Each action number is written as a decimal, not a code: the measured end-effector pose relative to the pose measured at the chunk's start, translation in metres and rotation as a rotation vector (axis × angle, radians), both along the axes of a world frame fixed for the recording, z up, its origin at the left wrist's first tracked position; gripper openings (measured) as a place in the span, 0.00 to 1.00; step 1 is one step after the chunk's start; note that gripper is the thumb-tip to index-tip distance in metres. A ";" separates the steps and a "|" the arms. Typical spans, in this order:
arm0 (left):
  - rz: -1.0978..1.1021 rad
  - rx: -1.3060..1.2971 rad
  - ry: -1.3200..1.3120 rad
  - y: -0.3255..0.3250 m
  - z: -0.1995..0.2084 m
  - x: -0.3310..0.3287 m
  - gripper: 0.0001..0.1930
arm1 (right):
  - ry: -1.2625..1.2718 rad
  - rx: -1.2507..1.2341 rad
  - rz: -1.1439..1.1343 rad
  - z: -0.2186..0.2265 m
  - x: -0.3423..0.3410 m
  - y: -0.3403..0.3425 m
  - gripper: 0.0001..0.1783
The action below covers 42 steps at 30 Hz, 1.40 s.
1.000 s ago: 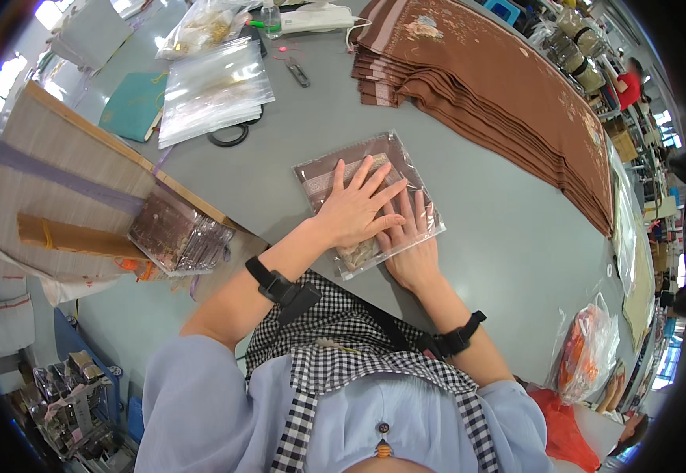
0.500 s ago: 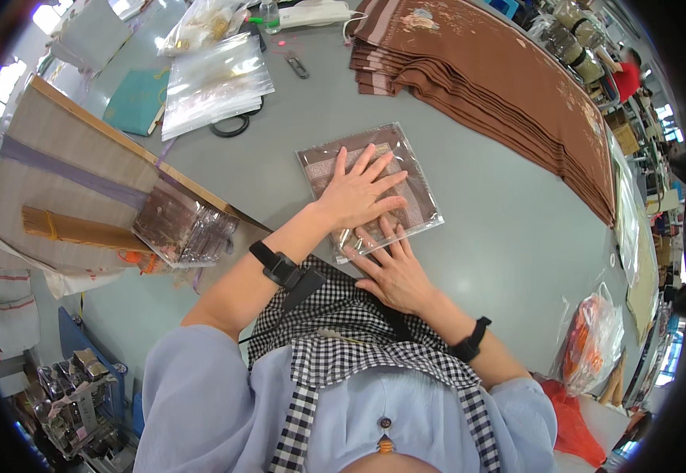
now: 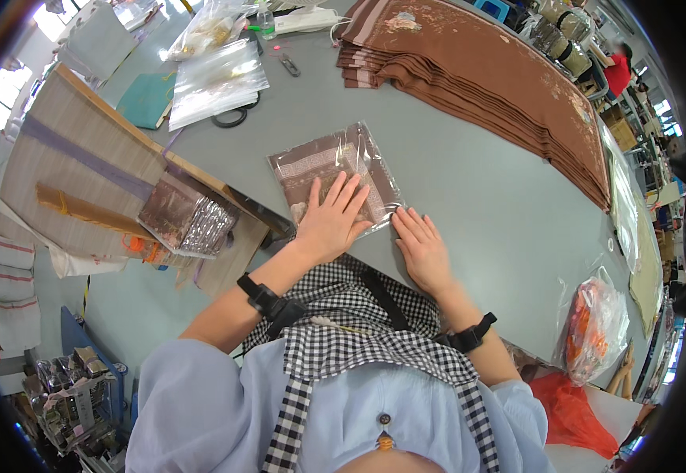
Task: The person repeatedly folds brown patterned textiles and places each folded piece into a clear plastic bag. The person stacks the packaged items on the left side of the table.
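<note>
A folded brown patterned cloth in a clear plastic bag (image 3: pixel 362 158) lies flat on the grey table in front of me. My left hand (image 3: pixel 329 221) rests on the near part of the bag, palm down, its fingers stretched out and slightly spread. At the bag's near right corner, my right hand (image 3: pixel 425 251) lies on the table with extended fingers, the fingertips at the bag's edge. Neither hand grips anything. The bag's near left part is partly covered by my left hand.
A stack of brown floral cloths (image 3: pixel 485 79) fills the far right. Clear bags (image 3: pixel 218 79), black-handled scissors (image 3: pixel 236 118), a teal notebook (image 3: pixel 146 100) and small snips (image 3: pixel 289 65) lie far left. Packed bags (image 3: pixel 189 217) sit on a wooden board at left; an orange-filled bag (image 3: pixel 593 327) sits right.
The bagged cloth has shifted left. My right hand has moved off the bag to the right, onto the table at its corner; my left hand has slid nearer to me.
</note>
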State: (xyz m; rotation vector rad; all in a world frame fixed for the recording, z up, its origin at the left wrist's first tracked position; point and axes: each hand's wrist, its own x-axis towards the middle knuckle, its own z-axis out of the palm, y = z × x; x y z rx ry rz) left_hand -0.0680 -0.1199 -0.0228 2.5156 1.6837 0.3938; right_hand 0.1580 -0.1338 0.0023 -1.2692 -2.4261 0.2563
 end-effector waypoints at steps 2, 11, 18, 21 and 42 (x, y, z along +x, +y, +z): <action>-0.043 0.103 -0.324 -0.012 0.009 -0.013 0.26 | -0.017 -0.038 0.051 -0.001 0.004 0.007 0.18; 0.372 -0.897 -1.044 -0.087 0.016 -0.069 0.12 | 0.222 -0.005 0.544 0.016 -0.063 -0.001 0.12; 0.290 -1.051 -1.462 -0.074 -0.024 -0.055 0.11 | 0.166 0.101 0.666 -0.004 -0.102 0.012 0.09; 0.311 -1.080 -1.518 -0.065 -0.008 -0.069 0.11 | 0.130 0.142 0.602 -0.001 -0.091 0.025 0.10; 0.579 -0.405 -2.170 -0.135 -0.062 -0.161 0.16 | 0.581 -0.960 0.497 0.068 -0.154 0.022 0.29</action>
